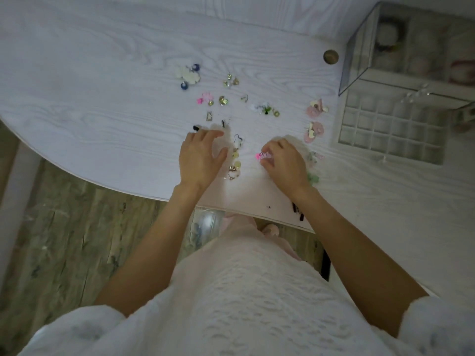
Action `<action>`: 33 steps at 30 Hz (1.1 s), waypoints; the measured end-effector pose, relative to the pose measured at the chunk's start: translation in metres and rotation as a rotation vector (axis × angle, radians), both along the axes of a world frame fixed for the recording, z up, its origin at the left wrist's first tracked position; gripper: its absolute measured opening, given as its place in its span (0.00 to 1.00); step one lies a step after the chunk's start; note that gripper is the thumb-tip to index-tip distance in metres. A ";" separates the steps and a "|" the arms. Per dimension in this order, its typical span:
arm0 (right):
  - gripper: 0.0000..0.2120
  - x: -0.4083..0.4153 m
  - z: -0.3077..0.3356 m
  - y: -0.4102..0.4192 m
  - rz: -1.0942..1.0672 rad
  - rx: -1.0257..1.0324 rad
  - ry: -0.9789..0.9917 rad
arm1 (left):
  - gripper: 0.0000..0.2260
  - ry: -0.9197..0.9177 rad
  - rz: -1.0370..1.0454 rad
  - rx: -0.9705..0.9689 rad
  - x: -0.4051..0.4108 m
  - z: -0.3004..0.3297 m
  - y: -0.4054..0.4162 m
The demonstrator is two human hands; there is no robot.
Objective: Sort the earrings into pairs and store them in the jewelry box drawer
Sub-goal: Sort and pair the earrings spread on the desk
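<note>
Several earrings lie scattered on the white table. A white-and-blue pair lies farthest back, and a pink flower earring sits in the middle. Two pink round earrings lie near the drawer. My right hand pinches a matching pink flower earring just above the table. My left hand rests flat with fingers spread, beside a yellow bead earring. The clear jewelry box stands at the back right. Its drawer, divided into small cells, is pulled out.
A round wooden knob sits on the table left of the box. Small dark pieces lie at the table's near edge. Green earrings lie partly hidden behind my right hand. Wooden floor shows below the curved edge at left.
</note>
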State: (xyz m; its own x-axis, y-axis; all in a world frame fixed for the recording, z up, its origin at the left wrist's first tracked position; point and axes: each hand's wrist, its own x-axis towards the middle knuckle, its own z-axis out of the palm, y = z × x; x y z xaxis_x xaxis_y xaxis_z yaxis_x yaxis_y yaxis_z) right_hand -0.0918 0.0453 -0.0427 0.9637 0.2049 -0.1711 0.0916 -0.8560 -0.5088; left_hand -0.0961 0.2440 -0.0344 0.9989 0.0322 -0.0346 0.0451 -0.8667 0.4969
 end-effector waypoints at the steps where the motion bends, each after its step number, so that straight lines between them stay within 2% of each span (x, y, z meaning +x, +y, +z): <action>1: 0.08 0.002 0.000 0.000 -0.017 0.010 0.014 | 0.14 -0.010 0.031 -0.043 0.007 0.000 0.002; 6: 0.08 0.018 0.002 0.005 -0.103 0.062 0.026 | 0.11 -0.046 0.196 -0.240 0.057 0.000 0.022; 10: 0.10 0.025 0.003 0.007 -0.141 0.064 0.046 | 0.13 0.072 0.158 -0.104 0.099 -0.004 0.028; 16: 0.07 0.024 0.004 0.007 -0.208 0.105 0.059 | 0.16 0.144 0.094 -0.067 0.114 -0.014 0.034; 22: 0.05 0.021 0.004 0.006 -0.219 0.110 0.039 | 0.07 0.109 0.151 -0.116 0.110 -0.008 0.036; 25: 0.04 0.019 0.006 0.007 -0.194 0.076 0.032 | 0.04 -0.023 0.145 -0.178 0.101 0.004 0.037; 28: 0.03 0.018 0.009 0.005 -0.215 0.142 0.050 | 0.03 -0.102 0.084 -0.277 0.086 0.023 0.027; 33: 0.02 0.017 0.016 -0.017 -0.424 0.311 0.055 | 0.01 0.011 -0.022 -0.499 0.050 0.039 -0.027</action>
State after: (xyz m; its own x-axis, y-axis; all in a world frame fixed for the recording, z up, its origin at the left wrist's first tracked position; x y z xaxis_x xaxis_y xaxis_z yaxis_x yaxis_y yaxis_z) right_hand -0.0751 0.0280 -0.0262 0.9642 -0.1520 -0.2172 -0.2642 -0.6198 -0.7390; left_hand -0.0461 0.2174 0.0045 0.9986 -0.0120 -0.0507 0.0369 -0.5239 0.8510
